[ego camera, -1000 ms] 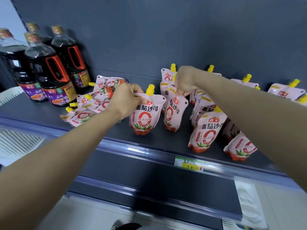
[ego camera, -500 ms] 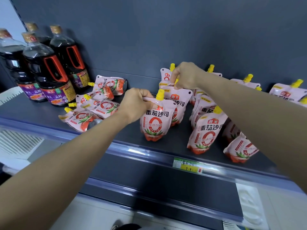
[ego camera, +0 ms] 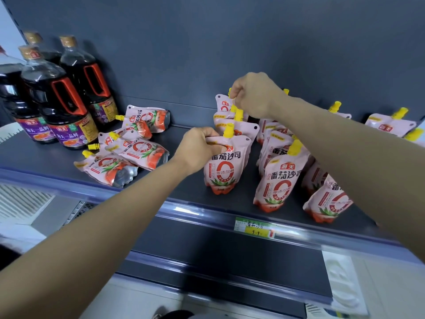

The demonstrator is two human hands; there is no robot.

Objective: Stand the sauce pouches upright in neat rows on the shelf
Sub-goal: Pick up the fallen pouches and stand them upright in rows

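Note:
Pink tomato-sauce pouches with yellow caps stand on the dark shelf (ego camera: 230,201). My left hand (ego camera: 197,149) grips the top edge of the front pouch (ego camera: 222,171), which stands upright at the head of a row. Directly behind it my right hand (ego camera: 255,95) pinches the top of a rear pouch (ego camera: 224,104) near its yellow cap. More upright pouches (ego camera: 279,180) fill rows to the right. Several pouches (ego camera: 128,155) lie flat in a heap to the left.
Large dark soy-sauce bottles (ego camera: 57,104) with red handles stand at the back left of the shelf. A price tag (ego camera: 255,227) sits on the shelf's front rail. The grey back wall rises just behind the rows.
My left hand carried its pouch rightwards and set it upright in front of the row. My right hand moved up and back, from the second pouch to the rear one.

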